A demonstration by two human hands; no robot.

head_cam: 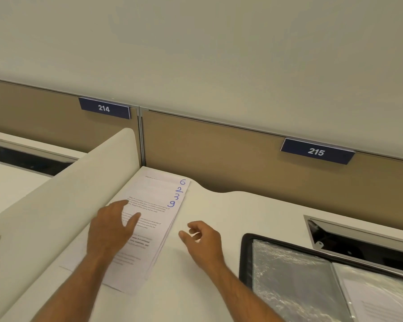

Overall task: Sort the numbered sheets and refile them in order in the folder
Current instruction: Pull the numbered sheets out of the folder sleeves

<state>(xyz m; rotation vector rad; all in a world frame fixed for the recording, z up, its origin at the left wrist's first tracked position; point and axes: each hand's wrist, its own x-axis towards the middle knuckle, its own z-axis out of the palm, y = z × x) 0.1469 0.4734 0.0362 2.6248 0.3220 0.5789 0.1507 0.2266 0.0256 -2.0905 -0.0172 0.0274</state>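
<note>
My left hand presses flat on the fanned sheets; right hand hovers at 3 o'clock, fingers loosely curled, empty. One sloppy nudge probably scrambles them.

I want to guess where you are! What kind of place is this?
Probably an office with numbered desk spaces. Tan partition panels carry number plates 214 and 215, and a white divider separates two desks.

sheets numbered 6, 2, 3, 9, partition signs 214, 215
</note>
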